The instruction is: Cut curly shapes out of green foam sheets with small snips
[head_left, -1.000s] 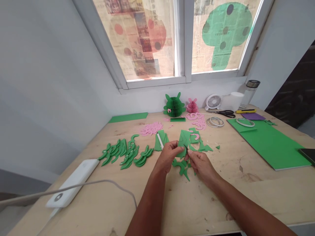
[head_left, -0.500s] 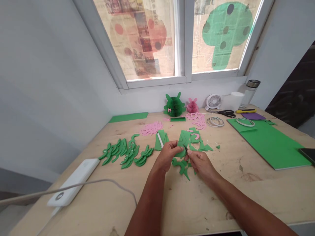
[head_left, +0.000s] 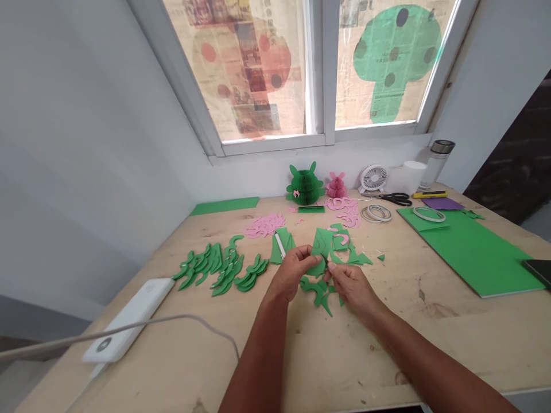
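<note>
Our left hand (head_left: 293, 275) and right hand (head_left: 350, 285) both pinch one green paper piece (head_left: 317, 266) just above the table (head_left: 387, 344), over loose green scraps (head_left: 321, 291). We judge it thin, light and easily creased; holding it near the edges seems best.

Head-worn view, forward-down, seemingly close above table (head_left: 387, 327)

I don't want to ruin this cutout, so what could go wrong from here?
The green paper cutout, pinched between left hand and right hand, could tear or crease if pulled apart. The green scraps lying just beneath could get brushed around. The white cable near the left forearm might snag and drag the white power bank.
</note>
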